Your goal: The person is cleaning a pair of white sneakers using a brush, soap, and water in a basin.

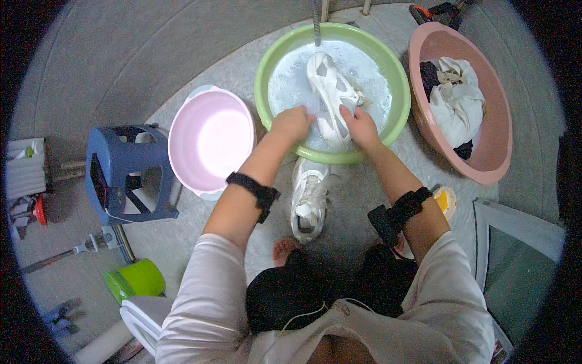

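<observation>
A white sneaker (332, 100) lies tilted in the light green basin (401, 109), which holds cloudy, foamy water. Its pale sole with grey patches shows. My right hand (362, 126) grips the sneaker's right side, the thumb pressed against it. Over the near left of the basin, my left hand (293, 123) is closed beside the sneaker's lower left edge. Its fingertips are mostly hidden, so what they hold cannot be made out. A second white sneaker (309, 197) rests on the floor just in front of the basin, between my forearms.
To the left stand a pink basin (212, 142) and a blue stool (130, 173). A larger salmon basin (494, 148) on the right holds white and dark clothes (454, 106). A green cylindrical container (136, 279) is at lower left. A grey hose (316, 24) hangs over the green basin's far rim.
</observation>
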The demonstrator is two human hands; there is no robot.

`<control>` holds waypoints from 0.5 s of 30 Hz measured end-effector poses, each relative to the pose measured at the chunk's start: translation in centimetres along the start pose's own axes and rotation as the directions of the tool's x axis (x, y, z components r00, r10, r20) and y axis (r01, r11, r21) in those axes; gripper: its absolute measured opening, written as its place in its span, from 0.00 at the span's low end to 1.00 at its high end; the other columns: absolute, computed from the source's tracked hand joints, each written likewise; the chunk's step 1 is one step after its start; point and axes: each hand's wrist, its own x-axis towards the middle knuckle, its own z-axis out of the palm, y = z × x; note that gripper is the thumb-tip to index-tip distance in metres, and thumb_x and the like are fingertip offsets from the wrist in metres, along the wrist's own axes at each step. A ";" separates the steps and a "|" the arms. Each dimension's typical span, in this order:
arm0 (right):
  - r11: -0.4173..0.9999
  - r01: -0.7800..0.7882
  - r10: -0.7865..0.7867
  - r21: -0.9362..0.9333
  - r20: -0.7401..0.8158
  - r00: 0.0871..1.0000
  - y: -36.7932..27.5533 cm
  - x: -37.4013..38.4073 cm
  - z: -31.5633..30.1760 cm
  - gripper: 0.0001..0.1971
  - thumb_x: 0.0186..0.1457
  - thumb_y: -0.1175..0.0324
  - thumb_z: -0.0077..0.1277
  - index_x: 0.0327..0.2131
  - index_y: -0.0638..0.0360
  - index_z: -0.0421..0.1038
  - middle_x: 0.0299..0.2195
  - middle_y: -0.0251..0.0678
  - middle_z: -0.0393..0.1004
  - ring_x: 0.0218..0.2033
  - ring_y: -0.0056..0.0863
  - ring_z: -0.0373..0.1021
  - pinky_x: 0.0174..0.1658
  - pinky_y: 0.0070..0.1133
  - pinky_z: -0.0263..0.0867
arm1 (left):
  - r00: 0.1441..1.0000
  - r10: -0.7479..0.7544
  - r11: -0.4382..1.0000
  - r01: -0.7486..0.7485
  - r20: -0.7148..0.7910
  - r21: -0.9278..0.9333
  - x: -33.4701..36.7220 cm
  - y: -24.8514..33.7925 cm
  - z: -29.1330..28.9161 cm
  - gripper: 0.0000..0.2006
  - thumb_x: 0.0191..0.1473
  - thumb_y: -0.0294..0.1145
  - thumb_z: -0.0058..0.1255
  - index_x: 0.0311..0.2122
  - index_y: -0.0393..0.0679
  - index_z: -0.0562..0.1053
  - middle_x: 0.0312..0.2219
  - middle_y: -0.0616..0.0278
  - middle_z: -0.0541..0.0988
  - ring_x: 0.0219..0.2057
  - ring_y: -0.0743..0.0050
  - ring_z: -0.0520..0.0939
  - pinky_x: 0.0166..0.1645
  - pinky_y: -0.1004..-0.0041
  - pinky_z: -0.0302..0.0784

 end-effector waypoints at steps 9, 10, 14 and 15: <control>0.951 -0.145 0.140 0.273 0.041 0.989 -2.0 -1.7 -0.9 0.29 0.48 0.51 0.43 0.38 0.76 0.64 0.30 0.44 0.71 0.32 0.30 0.68 0.36 0.22 0.61 | 0.972 0.114 0.951 -0.166 -0.203 -0.263 -10.0 4.0 -0.8 0.19 0.52 0.39 0.34 0.49 0.46 0.62 0.23 0.40 0.72 0.27 0.44 0.74 0.35 0.59 0.69; 0.958 -0.125 0.113 0.260 0.059 0.992 -2.5 -2.2 -1.0 0.29 0.48 0.51 0.43 0.38 0.77 0.63 0.30 0.45 0.71 0.32 0.30 0.68 0.35 0.22 0.61 | 0.968 0.165 0.958 -0.203 -0.189 -0.203 -10.3 4.2 -0.7 0.18 0.52 0.38 0.35 0.48 0.46 0.62 0.22 0.40 0.72 0.27 0.45 0.74 0.34 0.60 0.69; 0.897 -0.159 0.124 0.412 0.110 0.986 -0.5 -1.0 0.2 0.30 0.48 0.51 0.43 0.36 0.79 0.64 0.30 0.46 0.71 0.31 0.32 0.68 0.36 0.23 0.61 | 0.987 0.051 0.993 -0.066 -0.155 -0.095 -6.5 5.4 -0.8 0.18 0.52 0.38 0.35 0.47 0.46 0.64 0.23 0.41 0.72 0.26 0.44 0.74 0.34 0.58 0.69; 0.948 -0.128 0.109 0.293 0.080 0.991 -0.7 -0.9 0.6 0.32 0.47 0.48 0.40 0.34 0.78 0.65 0.30 0.53 0.69 0.34 0.39 0.67 0.39 0.25 0.60 | 0.975 0.041 0.986 -0.075 -0.220 -0.148 -4.8 4.4 -0.6 0.17 0.52 0.39 0.35 0.47 0.47 0.64 0.24 0.40 0.72 0.28 0.44 0.74 0.35 0.58 0.69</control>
